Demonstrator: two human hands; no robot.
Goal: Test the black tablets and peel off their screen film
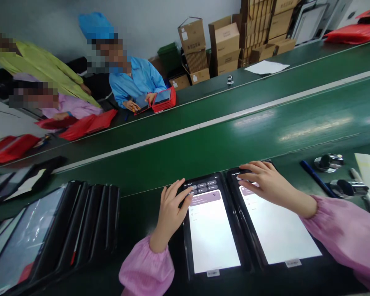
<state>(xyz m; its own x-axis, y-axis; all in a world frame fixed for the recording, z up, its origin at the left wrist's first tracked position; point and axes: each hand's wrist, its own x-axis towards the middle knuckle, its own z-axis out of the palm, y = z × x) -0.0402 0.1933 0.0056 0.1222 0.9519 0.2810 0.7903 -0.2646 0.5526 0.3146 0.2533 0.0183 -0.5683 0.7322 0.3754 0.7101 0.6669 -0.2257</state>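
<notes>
Two lit tablets in black cases lie side by side on the dark bench in front of me. The left tablet (215, 234) shows a white screen with a panel of buttons at its top. My left hand (174, 205) rests at that tablet's upper left edge, fingers apart, a fingertip at the button panel. The right tablet (280, 230) has a similar bright screen. Over its top end my right hand (267, 181) is spread, with fingertips at the upper part of the screen, hiding most of its buttons. Neither hand grasps anything.
A row of black-cased tablets (89, 222) leans at the left. At the right lie a blue pen (317, 179) and shiny metal pieces (329, 161). Beyond the green conveyor (203, 144), a person in blue (142, 78) handles a tablet beside red-cased ones (164, 100).
</notes>
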